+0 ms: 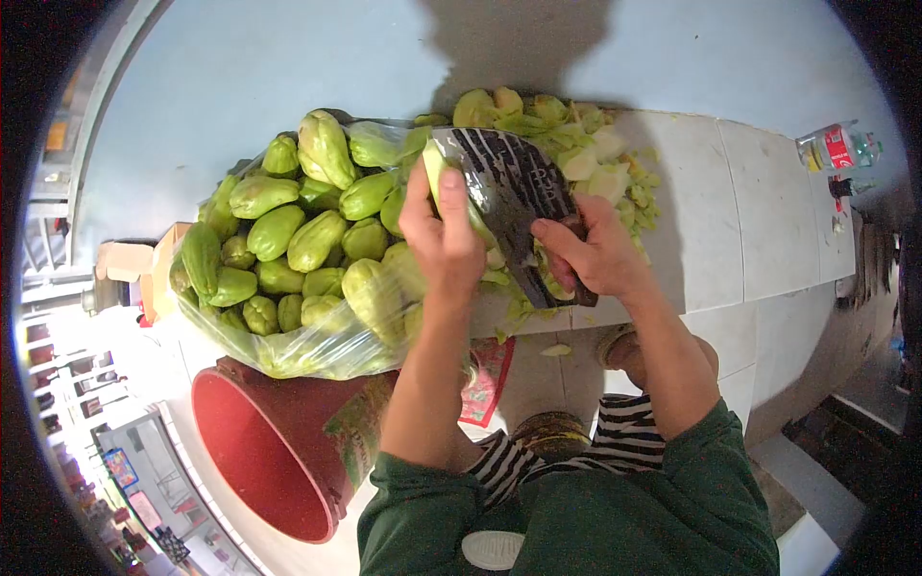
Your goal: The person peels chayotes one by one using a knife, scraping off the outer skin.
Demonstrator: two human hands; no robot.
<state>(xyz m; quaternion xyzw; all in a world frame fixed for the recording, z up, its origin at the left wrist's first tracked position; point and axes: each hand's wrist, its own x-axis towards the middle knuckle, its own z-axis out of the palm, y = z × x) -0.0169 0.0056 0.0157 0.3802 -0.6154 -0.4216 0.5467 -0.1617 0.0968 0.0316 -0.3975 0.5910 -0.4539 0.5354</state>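
My left hand [444, 230] is closed around a pale green piece of chayote [434, 171], held upright between thumb and fingers. Fingers of my right hand [597, 248] wrap the handle of a broad, dark-bladed cleaver [514, 182], whose wide face stands right beside the chayote. Whether the edge touches the flesh is hard to make out. To the left of my hands, a clear plastic bag [331, 353] lies open, full of whole green chayotes [315, 240]. Cut chayote pieces and peelings [600, 178] are heaped on the tiled ledge [768, 221] behind the cleaver.
A red bucket [250, 451] lies tipped on its side at lower left, below the bag. A cardboard box [165, 274] stands left of the bag. Plastic bottles [837, 149] lie at the ledge's far right end. A blue-grey wall [288, 58] rises behind the ledge.
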